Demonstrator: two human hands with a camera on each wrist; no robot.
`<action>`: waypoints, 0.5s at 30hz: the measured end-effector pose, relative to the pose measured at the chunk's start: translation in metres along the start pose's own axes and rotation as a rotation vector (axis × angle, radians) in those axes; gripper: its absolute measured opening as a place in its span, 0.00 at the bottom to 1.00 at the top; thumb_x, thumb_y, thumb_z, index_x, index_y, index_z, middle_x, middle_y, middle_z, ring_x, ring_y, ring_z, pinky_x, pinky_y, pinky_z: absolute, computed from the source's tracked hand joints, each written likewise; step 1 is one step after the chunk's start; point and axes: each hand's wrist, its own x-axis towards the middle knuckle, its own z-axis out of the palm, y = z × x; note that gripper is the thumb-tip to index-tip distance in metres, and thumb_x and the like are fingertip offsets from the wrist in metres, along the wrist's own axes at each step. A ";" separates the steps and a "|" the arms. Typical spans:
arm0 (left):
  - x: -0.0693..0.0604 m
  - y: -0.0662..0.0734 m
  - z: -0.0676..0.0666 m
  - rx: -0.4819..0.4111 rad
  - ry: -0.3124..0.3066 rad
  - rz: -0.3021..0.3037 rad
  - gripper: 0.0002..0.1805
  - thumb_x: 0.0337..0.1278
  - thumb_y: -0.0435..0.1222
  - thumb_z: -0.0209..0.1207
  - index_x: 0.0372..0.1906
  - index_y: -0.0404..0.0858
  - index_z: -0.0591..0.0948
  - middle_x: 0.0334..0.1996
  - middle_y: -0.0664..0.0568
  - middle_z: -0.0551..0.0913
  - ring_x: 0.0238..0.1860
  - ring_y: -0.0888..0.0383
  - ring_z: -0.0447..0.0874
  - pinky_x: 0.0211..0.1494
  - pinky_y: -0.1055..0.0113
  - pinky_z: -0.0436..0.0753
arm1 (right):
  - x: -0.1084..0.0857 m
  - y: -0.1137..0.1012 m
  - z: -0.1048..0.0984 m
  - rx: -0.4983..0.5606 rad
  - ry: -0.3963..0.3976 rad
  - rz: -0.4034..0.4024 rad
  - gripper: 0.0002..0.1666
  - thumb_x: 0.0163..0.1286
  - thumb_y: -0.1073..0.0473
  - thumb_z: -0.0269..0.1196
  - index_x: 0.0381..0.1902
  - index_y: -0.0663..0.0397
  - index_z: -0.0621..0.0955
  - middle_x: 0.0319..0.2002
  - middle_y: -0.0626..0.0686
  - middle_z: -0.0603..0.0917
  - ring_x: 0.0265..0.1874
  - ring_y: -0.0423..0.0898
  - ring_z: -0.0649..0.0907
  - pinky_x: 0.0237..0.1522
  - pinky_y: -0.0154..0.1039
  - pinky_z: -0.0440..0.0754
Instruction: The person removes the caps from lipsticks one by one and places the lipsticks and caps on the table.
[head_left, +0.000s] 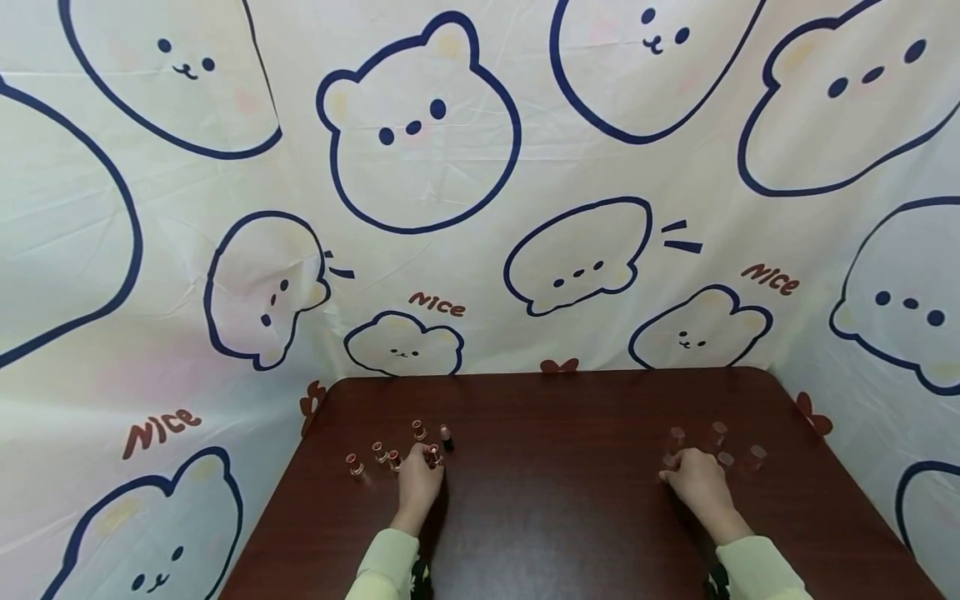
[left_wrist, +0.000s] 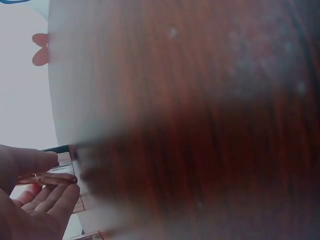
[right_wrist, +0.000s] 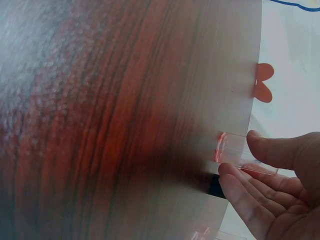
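Note:
On the left side of the table, my left hand (head_left: 420,482) pinches a small copper-coloured lipstick tube (head_left: 435,455) between thumb and fingers. In the left wrist view, its shiny body (left_wrist: 57,178) is partly covered by the fingers. Several similar copper-topped tubes (head_left: 355,465) stand left of and behind this hand, and a black-based tube (head_left: 446,437) stands just beyond it. At the right, my right hand (head_left: 701,483) holds a clear cylindrical cap (right_wrist: 234,148) between thumb and forefinger. More clear caps (head_left: 757,456) stand beyond and right of that hand.
A dark brown wooden table (head_left: 555,500) carries everything, with a wide stretch of wood between the two groups. Pale cloth (head_left: 480,275) with bear drawings hangs behind and beside it. A black piece (right_wrist: 216,186) shows behind the right fingers.

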 end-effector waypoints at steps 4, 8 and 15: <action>0.000 -0.001 0.001 0.022 -0.011 0.000 0.13 0.43 0.22 0.68 0.37 0.30 0.78 0.28 0.43 0.81 0.32 0.44 0.81 0.36 0.50 0.79 | 0.001 0.001 0.001 0.006 -0.008 0.006 0.07 0.60 0.63 0.69 0.25 0.61 0.82 0.19 0.49 0.80 0.17 0.44 0.75 0.22 0.40 0.70; 0.000 -0.001 0.000 0.042 -0.018 0.008 0.13 0.43 0.22 0.68 0.36 0.30 0.78 0.27 0.44 0.81 0.31 0.45 0.81 0.34 0.51 0.79 | 0.002 0.001 0.001 0.006 -0.012 0.015 0.08 0.60 0.63 0.69 0.26 0.61 0.82 0.19 0.50 0.80 0.18 0.44 0.75 0.22 0.41 0.70; 0.001 -0.003 -0.001 0.074 -0.039 0.012 0.12 0.45 0.23 0.69 0.36 0.30 0.78 0.27 0.45 0.81 0.30 0.45 0.81 0.33 0.51 0.79 | 0.000 0.000 0.000 -0.001 -0.008 0.003 0.08 0.60 0.63 0.69 0.24 0.60 0.82 0.18 0.49 0.79 0.17 0.44 0.74 0.22 0.41 0.70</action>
